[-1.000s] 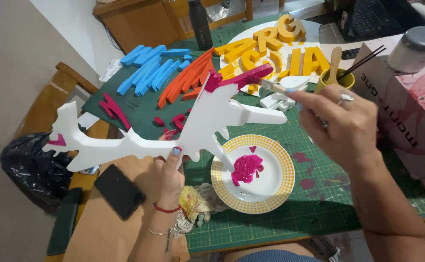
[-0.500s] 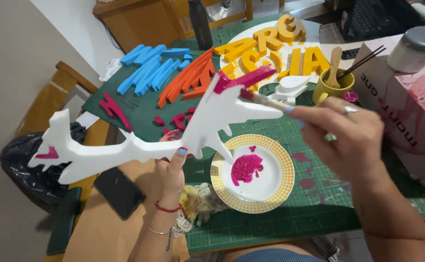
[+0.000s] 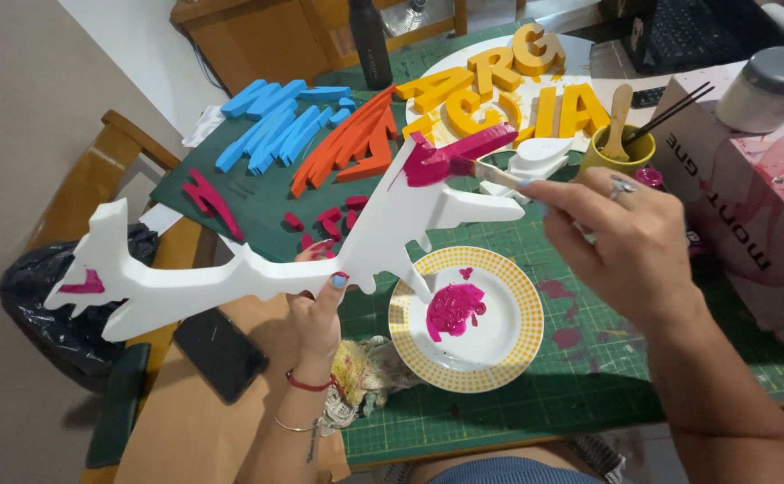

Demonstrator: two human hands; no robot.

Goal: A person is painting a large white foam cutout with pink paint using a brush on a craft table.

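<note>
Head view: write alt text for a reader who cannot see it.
The left hand holds up a long white cutout while the right hand brushes magenta paint onto its upper end with a brush. Below, a plate of magenta paint sits on a green mat, with blue, orange and yellow letters behind.

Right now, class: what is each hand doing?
Left hand: closed, holding the white foam cutout.
Right hand: closed, holding a paintbrush.

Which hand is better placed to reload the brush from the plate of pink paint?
Right. The right hand holds the brush, directly above the plate. The left hand grips the white foam shape from below.
</note>
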